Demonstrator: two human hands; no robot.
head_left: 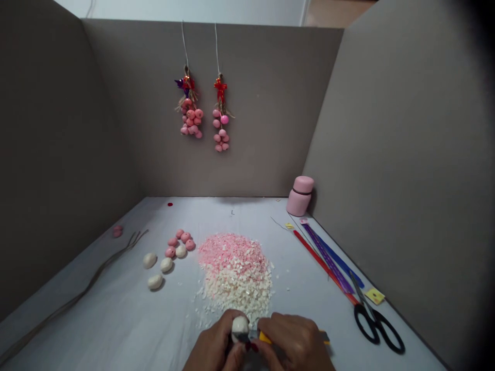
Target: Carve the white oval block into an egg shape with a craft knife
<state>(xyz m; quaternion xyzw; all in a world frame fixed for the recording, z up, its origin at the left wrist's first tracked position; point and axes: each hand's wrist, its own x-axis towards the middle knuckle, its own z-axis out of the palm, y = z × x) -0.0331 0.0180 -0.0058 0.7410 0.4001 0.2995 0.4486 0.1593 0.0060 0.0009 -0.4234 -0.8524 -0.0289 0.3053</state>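
Observation:
Low in the head view, my left hand (217, 342) is closed around a small white ball (240, 326) with a carved-looking surface. My right hand (296, 340) grips a yellow utility knife (265, 337), whose grey rear end sticks out beyond the fingers. The blade lies against the lower part of the ball, close to my left thumb. Just beyond both hands is a pile of shavings (240, 288), pink at the far side and white at the near side. My palms hide most of the knife handle.
Left of the pile lie several white balls (155, 282) and several pink balls (170, 252). Brown twine (93, 278) runs along the left side. Scissors (373, 322), coloured ribbons (328, 257) and a pink flask (300, 196) are at right. Two bead strings (191, 116) hang on the back panel.

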